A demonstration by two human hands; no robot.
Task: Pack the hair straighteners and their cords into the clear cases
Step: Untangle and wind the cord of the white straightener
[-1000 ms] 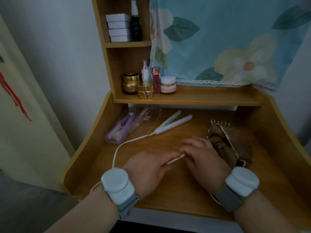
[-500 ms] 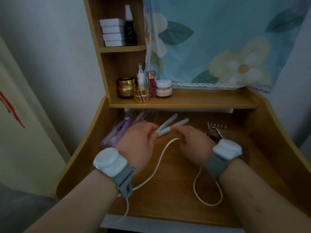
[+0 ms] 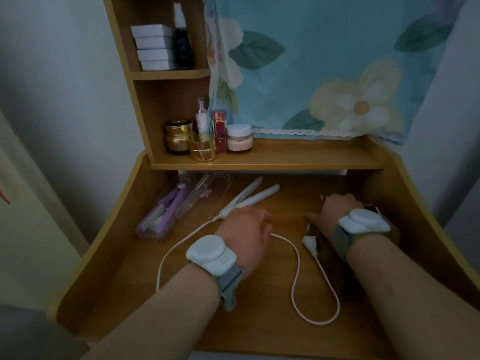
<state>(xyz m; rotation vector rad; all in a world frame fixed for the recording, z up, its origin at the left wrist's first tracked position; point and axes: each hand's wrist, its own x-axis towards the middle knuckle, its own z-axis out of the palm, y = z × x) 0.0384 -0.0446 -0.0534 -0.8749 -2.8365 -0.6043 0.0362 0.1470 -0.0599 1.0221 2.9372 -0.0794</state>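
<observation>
White straightener (image 3: 249,197) lies on the desk (image 3: 259,333) just ahead of our left hand (image 3: 242,229), long axis running from handle at near-left to tips at far-right, arms splayed; left hand is the nearer, right hand (image 3: 335,209) well off to the right. Left hand rests over the cord (image 3: 296,268) near the handle end, fingers curled around it as far as we can tell; right hand sits curled on a brown pouch (image 3: 327,245), grip unclear. Cord loops loose toward us, plug (image 3: 310,244) lying free between the hands. Empty clear case (image 3: 207,201) sits just left of the straightener; purple straightener (image 3: 166,209) already cased beyond it; shelf (image 3: 285,162) overhangs the back, limiting lift room.
</observation>
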